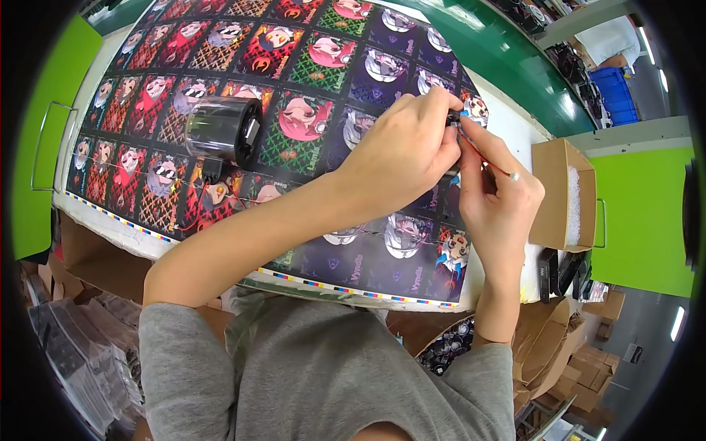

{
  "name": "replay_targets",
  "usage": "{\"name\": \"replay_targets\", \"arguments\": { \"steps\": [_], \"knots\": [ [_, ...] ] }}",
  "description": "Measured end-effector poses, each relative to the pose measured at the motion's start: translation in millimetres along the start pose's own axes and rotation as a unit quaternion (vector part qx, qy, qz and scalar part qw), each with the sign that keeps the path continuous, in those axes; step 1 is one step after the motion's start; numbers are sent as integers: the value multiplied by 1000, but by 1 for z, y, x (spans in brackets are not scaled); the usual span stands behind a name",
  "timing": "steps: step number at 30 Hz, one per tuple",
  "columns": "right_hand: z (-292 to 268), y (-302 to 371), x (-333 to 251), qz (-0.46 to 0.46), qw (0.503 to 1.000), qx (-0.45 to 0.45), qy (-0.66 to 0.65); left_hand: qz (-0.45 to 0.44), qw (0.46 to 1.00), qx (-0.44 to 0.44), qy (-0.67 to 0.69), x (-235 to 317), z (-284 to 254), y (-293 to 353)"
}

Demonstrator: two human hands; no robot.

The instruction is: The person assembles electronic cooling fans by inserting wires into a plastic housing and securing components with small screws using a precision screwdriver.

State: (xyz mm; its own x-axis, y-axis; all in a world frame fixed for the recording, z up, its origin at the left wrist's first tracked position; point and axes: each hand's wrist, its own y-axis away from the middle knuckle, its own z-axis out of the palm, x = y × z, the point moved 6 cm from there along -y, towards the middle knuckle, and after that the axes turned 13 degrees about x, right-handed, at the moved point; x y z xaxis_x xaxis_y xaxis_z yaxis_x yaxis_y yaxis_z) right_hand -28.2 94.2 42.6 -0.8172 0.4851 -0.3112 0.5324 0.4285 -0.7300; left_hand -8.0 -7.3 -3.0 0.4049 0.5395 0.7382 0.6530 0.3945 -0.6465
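Note:
Above the right part of the printed sheet, my two hands meet at a small black part [454, 117], mostly hidden by fingers. My left hand [408, 143] is closed on it with thumb and forefinger. Thin reddish wires [483, 155] run from it across my right hand [504, 180], ending in a small white plug [515, 176]. The right fingers are pinched around the wires close to the part. Left of my forearm, a clear and black cylinder [224, 131] lies on its side. Below it are a small black block [213, 170] and a thin cable.
A large sheet printed with cartoon pictures [334, 246] covers most of the white table [526, 272]. An open cardboard box [557, 195] with white filling stands at the right edge, above several black boxes [548, 273]. Green panels [647, 220] flank the table. Clear plastic pieces [84, 360] are stacked lower left.

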Motion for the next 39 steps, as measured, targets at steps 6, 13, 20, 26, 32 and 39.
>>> {"name": "replay_targets", "arguments": {
  "steps": [6,13,20,26,32,39],
  "knots": [
    [0,5,-1,-53,997,64,4,-1,1000,5,0,3,-1,-2],
    [2,3,0,-20,999,46,3,-18,999,-15,-34,1,-1,-4],
    [1,-2,6,-24,997,48,-50,4,998,-21,-54,4,-3,-5],
    [2,-1,13,79,993,17,-85,36,996,8,-77,8,-4,-4],
    [1,2,4,-17,999,27,-23,25,997,-2,-76,6,-2,-4],
    [2,3,5,-39,998,48,-31,31,996,-19,-82,9,-5,-7]
  ]
}}
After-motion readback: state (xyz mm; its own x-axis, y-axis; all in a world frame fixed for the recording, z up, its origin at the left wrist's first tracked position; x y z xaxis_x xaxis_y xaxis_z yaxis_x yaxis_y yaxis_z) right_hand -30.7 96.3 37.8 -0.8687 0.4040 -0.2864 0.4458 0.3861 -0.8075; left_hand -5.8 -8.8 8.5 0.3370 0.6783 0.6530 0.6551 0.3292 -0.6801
